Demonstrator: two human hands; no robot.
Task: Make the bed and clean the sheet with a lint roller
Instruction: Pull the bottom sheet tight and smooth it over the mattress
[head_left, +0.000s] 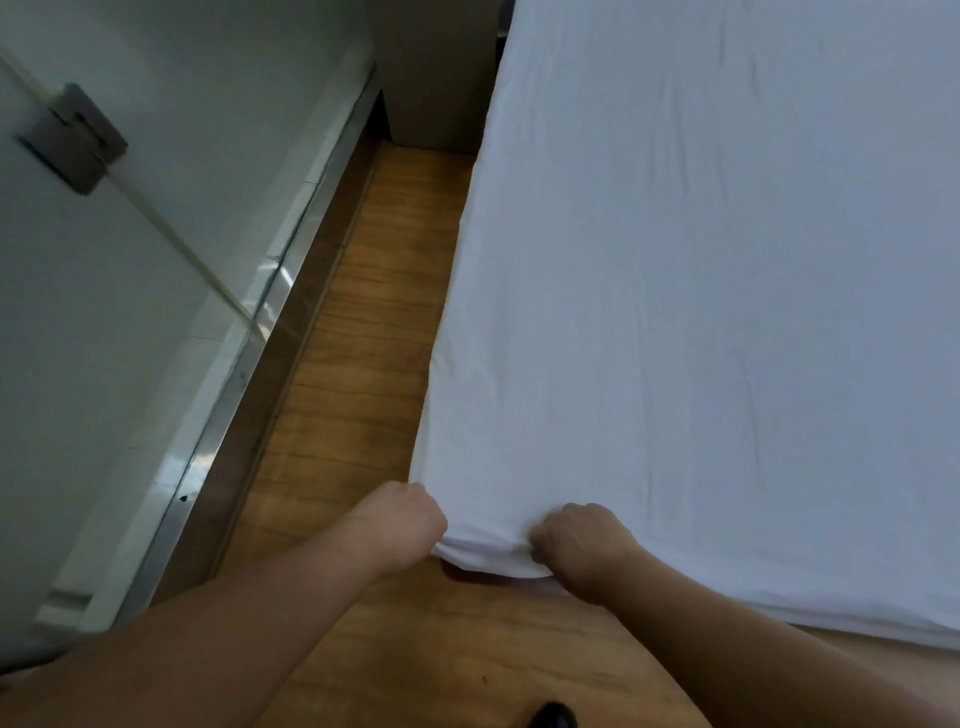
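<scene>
The white sheet (701, 312) lies spread over the bed (883, 631), which fills the right side of the view, its surface mostly flat with faint creases. Both of the person's bare arms reach down to the bed's near left corner. The left hand (400, 522) is at the very corner, fingers curled under the sheet's edge so that only the back of the hand and the knuckles show; it looks to have hold of the cloth, though the fingertips are hidden. The right hand (579, 540) sits just beside it along the near edge, fist closed, bunching a fold of the sheet where it turns over the side. Between the 2 hands the fabric hangs in a soft rounded lip.

A strip of wooden floor (353, 364) runs between the bed and a pale wall (130, 78). A grey socket (72, 137) on that wall has a cord (171, 234) slanting down from it.
</scene>
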